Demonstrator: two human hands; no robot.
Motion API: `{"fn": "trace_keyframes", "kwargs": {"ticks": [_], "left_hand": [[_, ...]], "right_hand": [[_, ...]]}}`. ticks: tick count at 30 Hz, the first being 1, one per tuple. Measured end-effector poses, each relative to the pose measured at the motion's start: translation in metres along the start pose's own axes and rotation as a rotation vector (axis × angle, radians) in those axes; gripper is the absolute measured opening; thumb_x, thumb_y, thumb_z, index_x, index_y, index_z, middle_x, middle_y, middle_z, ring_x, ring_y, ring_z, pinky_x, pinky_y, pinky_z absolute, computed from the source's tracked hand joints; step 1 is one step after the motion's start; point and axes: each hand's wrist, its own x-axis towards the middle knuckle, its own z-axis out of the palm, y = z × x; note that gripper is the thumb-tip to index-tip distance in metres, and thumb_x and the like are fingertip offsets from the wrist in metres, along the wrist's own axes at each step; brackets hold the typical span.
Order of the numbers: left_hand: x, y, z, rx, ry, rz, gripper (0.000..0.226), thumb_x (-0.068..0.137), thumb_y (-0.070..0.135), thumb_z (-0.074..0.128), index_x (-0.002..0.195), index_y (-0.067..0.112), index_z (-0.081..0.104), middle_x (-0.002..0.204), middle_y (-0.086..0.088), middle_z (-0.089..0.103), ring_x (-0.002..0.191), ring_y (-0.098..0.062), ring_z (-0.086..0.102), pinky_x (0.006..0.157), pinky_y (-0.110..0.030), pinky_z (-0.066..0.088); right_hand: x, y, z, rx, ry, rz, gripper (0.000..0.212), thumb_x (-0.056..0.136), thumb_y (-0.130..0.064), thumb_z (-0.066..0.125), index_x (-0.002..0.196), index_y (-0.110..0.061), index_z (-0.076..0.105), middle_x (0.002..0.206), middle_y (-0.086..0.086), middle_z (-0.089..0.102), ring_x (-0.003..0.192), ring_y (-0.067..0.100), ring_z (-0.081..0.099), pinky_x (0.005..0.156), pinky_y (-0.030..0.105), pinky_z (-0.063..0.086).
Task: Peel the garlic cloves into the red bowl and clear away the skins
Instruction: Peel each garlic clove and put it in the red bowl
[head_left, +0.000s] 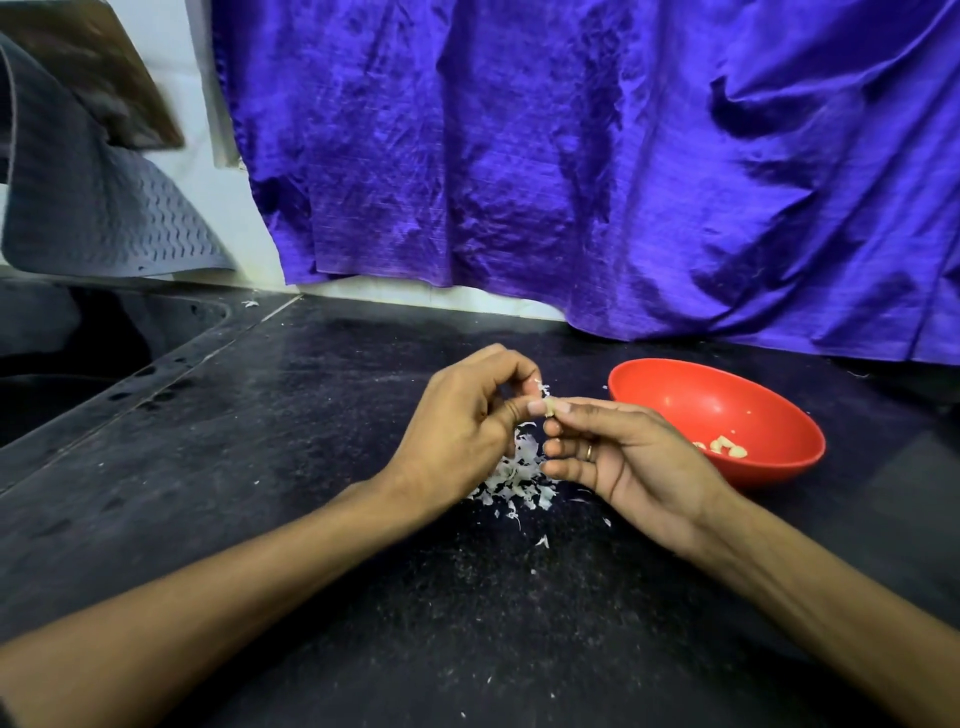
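Garlic clove (549, 407) caught right at the meeting point of both hands, above the middle of the dark counter (311, 441). Left hand (462, 426) curled tight, thumb and forefinger nipping the clove's left side, a wisp of white skin sticking up just above the thumb. Right hand (628, 457) coming in from the right, palm turned up, forefinger and thumb pinching the clove's other side; remaining fingers loosely extended below, a ring on one of them. Clove mostly hidden between the fingertips, only a pale sliver showing.

Directly beneath the hands, a heap of white skins (519, 478) on the counter, with stray flakes scattered nearer and to the right. One more flake far left by the sink edge (156, 364).

Red bowl (675, 384) just right of the right hand, sitting tilted on the counter, open side turned left. Inside, a few pale peeled cloves (724, 447) gathered at the near-side bottom, a couple of tiny bits higher on the wall.

Purple cloth (571, 156) hanging along the far wall, grey mat (93, 218) draped at far left.
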Motion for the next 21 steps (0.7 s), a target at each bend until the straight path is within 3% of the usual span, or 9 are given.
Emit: {"fn": "trace_keyframes", "kwargs": {"ticks": [3, 6, 9, 13, 16, 21], "left_hand": [[-0.002, -0.003, 0.001, 0.117, 0.016, 0.056, 0.004, 0.088, 0.019, 0.058, 0.084, 0.020, 0.057, 0.081, 0.010, 0.054, 0.066, -0.015, 0.056, 0.059, -0.041, 0.050], [-0.006, -0.003, 0.003, 0.224, 0.023, 0.092, 0.006, 0.091, 0.022, 0.051, 0.089, 0.027, 0.049, 0.085, 0.011, 0.050, 0.074, -0.009, 0.050, 0.066, -0.044, 0.048], [-0.008, -0.002, 0.003, 0.314, 0.008, 0.105, 0.009, 0.092, 0.024, 0.047, 0.093, 0.032, 0.042, 0.094, 0.014, 0.047, 0.075, -0.009, 0.050, 0.065, -0.045, 0.049], [-0.010, -0.001, 0.004, 0.415, -0.042, 0.161, 0.017, 0.093, 0.019, 0.051, 0.098, 0.032, 0.041, 0.098, 0.014, 0.047, 0.071, -0.016, 0.055, 0.058, -0.045, 0.049], [-0.011, 0.000, 0.005, 0.430, -0.066, 0.180, 0.019, 0.092, 0.018, 0.052, 0.101, 0.031, 0.041, 0.100, 0.013, 0.047, 0.071, -0.020, 0.058, 0.056, -0.045, 0.048], [-0.008, -0.004, 0.004, 0.305, 0.063, 0.114, 0.006, 0.095, 0.030, 0.052, 0.095, 0.028, 0.047, 0.092, 0.015, 0.052, 0.071, -0.006, 0.051, 0.063, -0.042, 0.049]], "right_hand": [[-0.001, 0.005, 0.005, 0.065, 0.044, -0.016, 0.019, 0.080, -0.011, 0.060, 0.085, 0.000, 0.075, 0.068, 0.004, 0.063, 0.057, 0.010, 0.062, 0.053, 0.022, 0.055], [-0.002, 0.009, 0.010, 0.140, 0.082, -0.027, 0.019, 0.088, -0.007, 0.055, 0.094, 0.005, 0.069, 0.068, 0.006, 0.064, 0.057, 0.012, 0.064, 0.052, 0.023, 0.055], [-0.003, 0.011, 0.014, 0.184, 0.108, -0.021, 0.017, 0.089, -0.008, 0.056, 0.088, 0.003, 0.069, 0.067, 0.006, 0.064, 0.057, 0.012, 0.064, 0.052, 0.023, 0.055], [-0.003, 0.013, 0.017, 0.204, 0.137, 0.026, 0.017, 0.074, -0.016, 0.064, 0.083, -0.003, 0.069, 0.064, 0.003, 0.060, 0.054, 0.010, 0.060, 0.047, 0.022, 0.052], [-0.003, 0.012, 0.018, 0.216, 0.162, 0.069, 0.013, 0.078, -0.017, 0.062, 0.084, -0.007, 0.067, 0.064, 0.001, 0.060, 0.050, 0.008, 0.057, 0.043, 0.020, 0.049], [0.000, 0.001, 0.009, 0.296, 0.225, 0.059, 0.012, 0.093, -0.010, 0.053, 0.089, -0.009, 0.065, 0.066, 0.004, 0.062, 0.049, 0.010, 0.060, 0.041, 0.020, 0.048]]}}
